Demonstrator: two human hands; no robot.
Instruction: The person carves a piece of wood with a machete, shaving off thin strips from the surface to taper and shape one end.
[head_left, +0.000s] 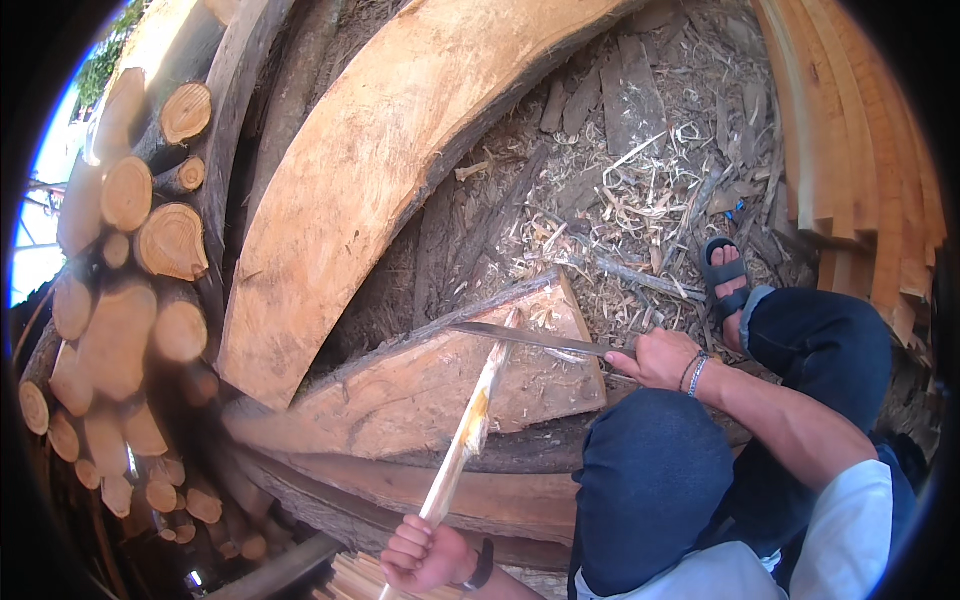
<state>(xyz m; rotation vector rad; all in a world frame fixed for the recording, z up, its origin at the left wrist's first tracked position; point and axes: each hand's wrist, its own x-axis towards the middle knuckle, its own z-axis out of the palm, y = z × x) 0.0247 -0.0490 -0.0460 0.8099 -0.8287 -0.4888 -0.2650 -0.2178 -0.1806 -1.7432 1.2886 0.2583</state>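
My left hand (pixel 430 553) is wrapped round a long, pale, rough-faceted wooden stick (pixel 465 440) (yellow-orange streak midway), its upper end over a tan, wedge-shaped wooden slab (pixel 555 395); a long grey metal blade (pixel 550 340), gripped in my right hand (pixel 665 358), crosses it.

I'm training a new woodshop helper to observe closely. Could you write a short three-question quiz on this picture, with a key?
1. What tool does the right grip hold?
2. True or false: the left grip holds the wooden stick by the end nearest the blade.
3. Where are the round cut log ends piled?
A) Along the picture's left side
B) Along its right side
C) Between the two hands

Key:
1. A long-bladed knife.
2. False; it holds the stick toward the opposite, lower end.
3. A
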